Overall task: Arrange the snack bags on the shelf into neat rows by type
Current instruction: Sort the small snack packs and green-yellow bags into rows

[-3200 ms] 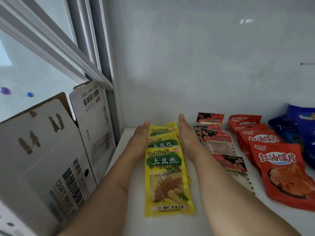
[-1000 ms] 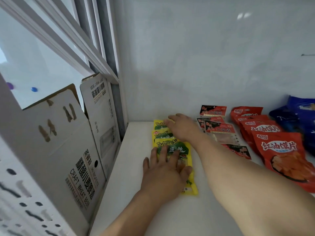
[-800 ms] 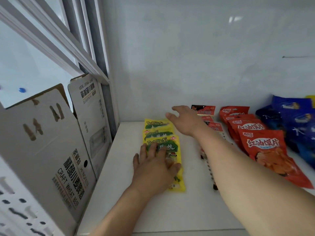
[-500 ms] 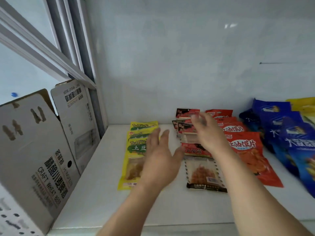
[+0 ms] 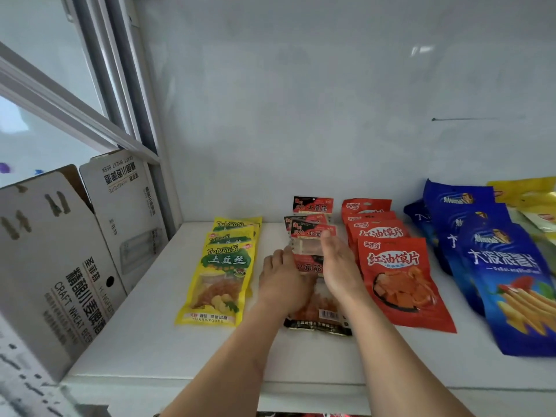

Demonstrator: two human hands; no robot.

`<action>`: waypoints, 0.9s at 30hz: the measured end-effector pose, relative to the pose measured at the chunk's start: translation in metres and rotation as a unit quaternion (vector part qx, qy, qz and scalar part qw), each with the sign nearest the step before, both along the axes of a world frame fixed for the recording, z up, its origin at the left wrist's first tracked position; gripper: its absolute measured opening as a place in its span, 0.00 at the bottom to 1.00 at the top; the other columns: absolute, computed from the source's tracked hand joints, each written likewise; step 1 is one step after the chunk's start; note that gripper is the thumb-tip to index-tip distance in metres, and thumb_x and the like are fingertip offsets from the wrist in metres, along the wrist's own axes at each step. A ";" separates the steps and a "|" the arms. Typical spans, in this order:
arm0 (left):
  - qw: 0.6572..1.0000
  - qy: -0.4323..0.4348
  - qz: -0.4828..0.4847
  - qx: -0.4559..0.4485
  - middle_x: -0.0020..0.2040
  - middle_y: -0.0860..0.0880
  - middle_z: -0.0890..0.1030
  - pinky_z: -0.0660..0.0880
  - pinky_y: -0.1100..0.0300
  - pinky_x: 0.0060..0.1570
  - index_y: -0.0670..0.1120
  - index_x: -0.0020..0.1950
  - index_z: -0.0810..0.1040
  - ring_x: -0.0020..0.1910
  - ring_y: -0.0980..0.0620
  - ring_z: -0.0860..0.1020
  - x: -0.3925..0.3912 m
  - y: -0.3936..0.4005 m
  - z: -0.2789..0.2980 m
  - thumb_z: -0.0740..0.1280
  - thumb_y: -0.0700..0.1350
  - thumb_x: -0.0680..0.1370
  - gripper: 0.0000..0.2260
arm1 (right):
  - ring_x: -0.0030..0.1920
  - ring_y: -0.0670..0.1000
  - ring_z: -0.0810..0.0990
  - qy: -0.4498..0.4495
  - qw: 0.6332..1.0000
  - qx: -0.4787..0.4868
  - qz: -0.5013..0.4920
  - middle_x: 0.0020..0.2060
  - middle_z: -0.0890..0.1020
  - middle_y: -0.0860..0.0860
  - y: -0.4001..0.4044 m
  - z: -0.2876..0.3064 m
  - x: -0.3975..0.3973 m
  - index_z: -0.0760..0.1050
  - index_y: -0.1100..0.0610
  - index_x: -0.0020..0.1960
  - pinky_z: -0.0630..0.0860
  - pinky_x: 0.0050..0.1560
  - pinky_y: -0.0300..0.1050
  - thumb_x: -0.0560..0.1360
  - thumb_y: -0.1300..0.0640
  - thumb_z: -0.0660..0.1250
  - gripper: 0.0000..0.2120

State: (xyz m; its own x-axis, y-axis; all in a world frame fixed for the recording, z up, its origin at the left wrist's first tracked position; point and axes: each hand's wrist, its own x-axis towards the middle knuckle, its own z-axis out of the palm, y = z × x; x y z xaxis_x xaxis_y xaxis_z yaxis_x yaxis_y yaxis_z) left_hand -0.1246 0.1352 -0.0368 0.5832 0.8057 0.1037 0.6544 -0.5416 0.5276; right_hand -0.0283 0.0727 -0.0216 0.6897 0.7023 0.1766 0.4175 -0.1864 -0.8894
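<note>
Your left hand [image 5: 282, 281] and right hand [image 5: 340, 269], fingers straight, flank the black-red bags [image 5: 313, 233] mid-shelf [image 5: 150, 341]. Press both sides evenly inward, squaring the row toward the back edge.

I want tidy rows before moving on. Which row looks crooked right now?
The red-and-black bags between both hands: their tops sit staggered and skewed rather than squarely overlapped. The left hand and right hand flank that row. The yellow bags and the red bags look even.
</note>
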 end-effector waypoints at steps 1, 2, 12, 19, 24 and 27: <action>1.000 0.003 0.001 0.007 0.78 0.45 0.60 0.58 0.50 0.75 0.43 0.80 0.53 0.77 0.43 0.57 0.001 0.001 -0.001 0.62 0.58 0.80 0.36 | 0.66 0.50 0.73 0.016 1.000 0.008 0.001 0.65 0.76 0.47 0.000 0.002 -0.001 0.71 0.47 0.68 0.68 0.69 0.58 0.69 0.19 0.38 0.45; 1.000 0.005 0.002 0.014 0.78 0.45 0.60 0.57 0.51 0.75 0.43 0.81 0.52 0.77 0.43 0.57 0.002 0.003 -0.001 0.62 0.58 0.80 0.35 | 0.65 0.49 0.74 0.028 0.999 0.016 0.005 0.65 0.76 0.46 -0.001 0.003 -0.002 0.71 0.46 0.68 0.68 0.69 0.56 0.69 0.19 0.39 0.44; 1.000 -0.004 0.007 0.018 0.81 0.43 0.54 0.53 0.51 0.77 0.42 0.82 0.47 0.80 0.42 0.52 0.014 0.023 0.007 0.60 0.60 0.82 0.37 | 0.68 0.50 0.72 0.078 0.996 0.029 -0.009 0.67 0.74 0.45 0.019 0.019 0.015 0.67 0.45 0.74 0.68 0.67 0.49 0.80 0.32 0.45 0.30; 0.999 -0.030 0.013 0.018 0.78 0.43 0.62 0.60 0.50 0.74 0.42 0.81 0.53 0.77 0.42 0.60 0.025 0.040 0.002 0.60 0.60 0.81 0.35 | 0.56 0.48 0.80 0.089 0.995 0.019 -0.035 0.56 0.81 0.47 0.034 0.011 0.024 0.74 0.45 0.61 0.75 0.58 0.49 0.82 0.36 0.45 0.23; 0.999 -0.032 0.022 0.011 0.71 0.43 0.71 0.66 0.49 0.68 0.43 0.77 0.60 0.71 0.42 0.67 0.034 0.052 0.004 0.61 0.59 0.81 0.31 | 0.62 0.49 0.77 0.060 0.998 -0.012 -0.032 0.63 0.78 0.49 0.045 0.015 0.032 0.73 0.48 0.67 0.70 0.59 0.45 0.82 0.36 0.45 0.26; 0.999 -0.022 0.032 -0.015 0.72 0.42 0.71 0.67 0.49 0.68 0.42 0.76 0.60 0.72 0.42 0.66 0.040 0.057 0.006 0.61 0.60 0.81 0.31 | 0.57 0.46 0.78 0.083 0.996 -0.011 -0.017 0.58 0.80 0.47 0.050 0.019 0.038 0.72 0.49 0.67 0.70 0.55 0.37 0.84 0.39 0.45 0.24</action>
State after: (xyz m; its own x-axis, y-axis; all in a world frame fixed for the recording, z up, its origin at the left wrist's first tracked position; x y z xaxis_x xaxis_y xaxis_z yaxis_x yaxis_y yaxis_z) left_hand -0.0842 0.1921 -0.0309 0.5258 0.8444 0.1028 0.6633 -0.4827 0.5719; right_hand 0.0094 0.1226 -0.0027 0.7322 0.6797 0.0428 0.2577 -0.2183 -0.9412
